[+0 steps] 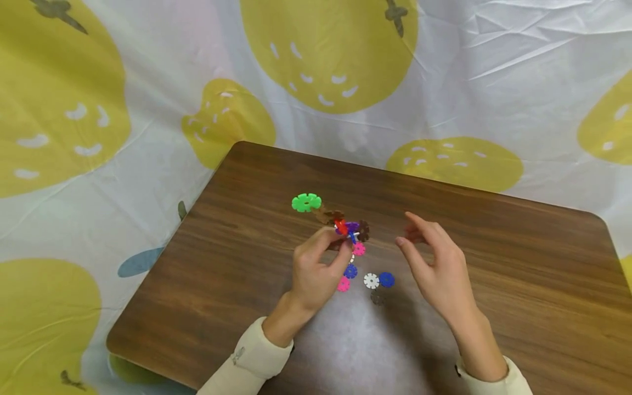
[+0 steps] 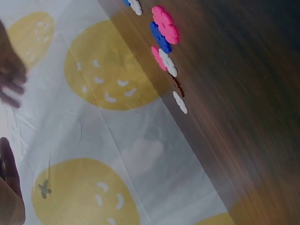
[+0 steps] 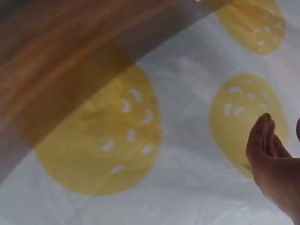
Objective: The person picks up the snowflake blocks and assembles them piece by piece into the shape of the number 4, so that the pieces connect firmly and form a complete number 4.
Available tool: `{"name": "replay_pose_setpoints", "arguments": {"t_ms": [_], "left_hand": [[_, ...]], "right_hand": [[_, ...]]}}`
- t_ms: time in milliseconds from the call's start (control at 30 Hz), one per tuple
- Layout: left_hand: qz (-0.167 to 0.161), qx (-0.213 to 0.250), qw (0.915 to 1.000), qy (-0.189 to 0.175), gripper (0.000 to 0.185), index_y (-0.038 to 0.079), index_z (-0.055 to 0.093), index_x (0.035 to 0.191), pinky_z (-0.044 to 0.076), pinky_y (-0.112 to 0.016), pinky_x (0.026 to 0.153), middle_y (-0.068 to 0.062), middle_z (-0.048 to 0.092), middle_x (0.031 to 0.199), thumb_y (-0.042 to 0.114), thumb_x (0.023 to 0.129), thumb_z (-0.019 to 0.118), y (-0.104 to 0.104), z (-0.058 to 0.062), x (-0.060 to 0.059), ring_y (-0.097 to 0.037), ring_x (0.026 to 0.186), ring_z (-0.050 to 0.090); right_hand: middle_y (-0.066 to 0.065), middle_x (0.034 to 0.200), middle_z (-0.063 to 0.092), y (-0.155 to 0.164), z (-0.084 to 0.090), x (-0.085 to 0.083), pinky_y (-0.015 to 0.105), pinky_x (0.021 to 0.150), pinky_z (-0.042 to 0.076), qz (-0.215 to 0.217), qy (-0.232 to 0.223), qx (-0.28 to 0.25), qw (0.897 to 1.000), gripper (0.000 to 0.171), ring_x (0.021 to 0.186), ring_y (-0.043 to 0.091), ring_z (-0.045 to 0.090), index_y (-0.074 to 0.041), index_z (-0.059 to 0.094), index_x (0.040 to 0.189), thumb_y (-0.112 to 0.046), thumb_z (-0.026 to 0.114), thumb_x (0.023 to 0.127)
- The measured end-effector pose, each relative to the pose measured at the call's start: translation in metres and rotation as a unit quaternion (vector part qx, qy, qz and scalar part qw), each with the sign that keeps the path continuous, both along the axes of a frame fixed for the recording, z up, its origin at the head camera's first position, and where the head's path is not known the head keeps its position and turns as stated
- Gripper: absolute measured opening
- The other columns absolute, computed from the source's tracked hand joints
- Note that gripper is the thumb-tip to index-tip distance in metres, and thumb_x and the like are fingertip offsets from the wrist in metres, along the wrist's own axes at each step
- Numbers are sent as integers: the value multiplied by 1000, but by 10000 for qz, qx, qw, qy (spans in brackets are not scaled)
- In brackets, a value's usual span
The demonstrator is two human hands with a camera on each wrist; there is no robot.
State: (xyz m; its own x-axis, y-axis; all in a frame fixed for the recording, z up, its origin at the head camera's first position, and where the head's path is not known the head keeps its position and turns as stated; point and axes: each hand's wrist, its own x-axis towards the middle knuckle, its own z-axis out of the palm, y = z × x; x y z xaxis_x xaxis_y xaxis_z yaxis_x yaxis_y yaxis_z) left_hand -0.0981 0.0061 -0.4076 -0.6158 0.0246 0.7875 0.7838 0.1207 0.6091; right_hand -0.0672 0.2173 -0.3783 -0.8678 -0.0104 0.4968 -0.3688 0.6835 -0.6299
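Observation:
Between thumb and fingers, my left hand (image 1: 311, 271) pinches a small cluster of notched plastic discs above the table. The cluster shows a red disc (image 1: 340, 226), a purple disc (image 1: 352, 225), a dark brown disc (image 1: 364, 230) and a blue disc (image 1: 353, 237). Up and left of it, in line with more brown discs (image 1: 337, 215), is a larger-looking bright green disc (image 1: 298, 203). My right hand (image 1: 439, 269) hovers to the right, thumb and fingers apart, holding nothing. The right wrist view shows it as well (image 3: 276, 173). Fingertips hide part of the cluster.
Loose discs lie on the brown wooden table (image 1: 518, 285) below the hands: pink (image 1: 343, 284), blue (image 1: 387, 280), white (image 1: 368, 285) and a dark one (image 1: 378, 297). A white cloth (image 1: 340, 131) printed with yellow fruit hangs behind the table's far edge.

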Motion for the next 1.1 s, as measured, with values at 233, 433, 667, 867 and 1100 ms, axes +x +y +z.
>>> {"name": "replay_pose_setpoints", "arguments": {"t_ms": [233, 433, 667, 867, 1100], "left_hand": [[1, -14, 10000, -15, 15, -2, 71, 93, 63, -23, 73, -14, 74, 87, -14, 86, 65, -4, -1, 0, -21, 74, 72], [81, -52, 9999, -100, 15, -1, 72, 96, 63, -24, 75, -13, 75, 90, -12, 87, 66, -8, -1, -2, -21, 77, 73], [100, -87, 9999, -87, 16, -2, 72, 97, 63, -24, 75, -13, 75, 90, -12, 87, 66, -9, -1, -3, -21, 77, 73], [154, -75, 9999, -14, 17, -2, 71, 96, 63, -23, 73, -13, 74, 89, -14, 85, 65, -10, -2, -3, -21, 74, 72], [163, -81, 9998, -62, 18, -2, 72, 98, 63, -23, 74, -13, 75, 90, -14, 86, 65, -11, -2, -3, -21, 76, 72]], "right_hand": [[17, 139, 64, 7, -35, -14, 52, 109, 48, 96, -783, 286, 9965, 58, 129, 37, 60, -3, 56, 145, -13, 78, 92], [24, 147, 55, -2, -69, -34, 61, 114, 41, 522, -1224, 422, 9902, 63, 138, 44, 51, 3, 51, 147, -15, 77, 93], [25, 145, 56, -14, -94, -58, 57, 118, 42, 745, -1877, 769, 9764, 62, 138, 43, 52, 6, 50, 146, -18, 75, 95], [25, 134, 63, -18, -98, -68, 57, 112, 47, 731, -2017, 993, 9717, 55, 127, 43, 60, 5, 57, 141, -17, 76, 94], [20, 117, 69, -23, -102, -78, 54, 102, 53, 846, -2024, 1365, 9660, 39, 114, 38, 64, 1, 68, 124, -16, 79, 91]]}}
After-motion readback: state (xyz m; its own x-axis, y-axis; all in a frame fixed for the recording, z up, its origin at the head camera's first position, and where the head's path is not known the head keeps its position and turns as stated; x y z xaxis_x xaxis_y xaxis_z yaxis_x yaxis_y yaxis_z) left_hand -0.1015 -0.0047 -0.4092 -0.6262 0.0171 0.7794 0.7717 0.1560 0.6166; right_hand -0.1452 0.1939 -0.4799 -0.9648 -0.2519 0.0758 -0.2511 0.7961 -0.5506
